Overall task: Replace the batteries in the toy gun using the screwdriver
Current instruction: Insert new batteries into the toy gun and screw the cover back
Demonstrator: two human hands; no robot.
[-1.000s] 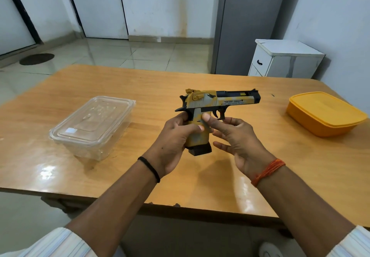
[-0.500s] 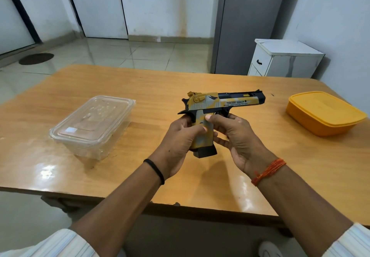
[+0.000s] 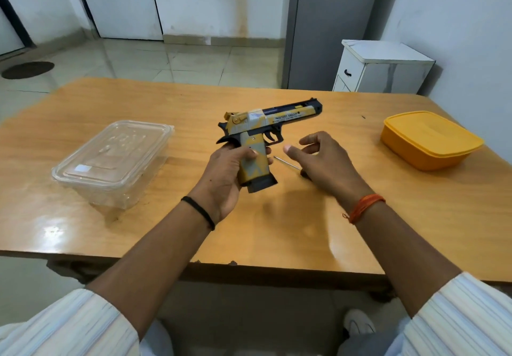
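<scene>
A yellow, grey and black toy gun [image 3: 266, 125] is held above the wooden table [image 3: 166, 228], barrel pointing right and away. My left hand [image 3: 227, 172] grips its handle from the left, thumb across the grip. My right hand [image 3: 322, 161] hovers just right of the gun, fingers loosely curled and holding nothing. A screwdriver [image 3: 286, 163] lies on the table under that hand; its thin metal shaft shows, and the dark handle is mostly hidden by my palm.
A clear lidded plastic container [image 3: 110, 161] stands on the left of the table. A yellow lidded box [image 3: 429, 139] sits at the right. Beyond the table are a white cabinet [image 3: 382, 67] and a tiled floor.
My right hand has let go of the gun and moved right and down, over the screwdriver. The left hand alone now holds the gun, tilted with the barrel further away.
</scene>
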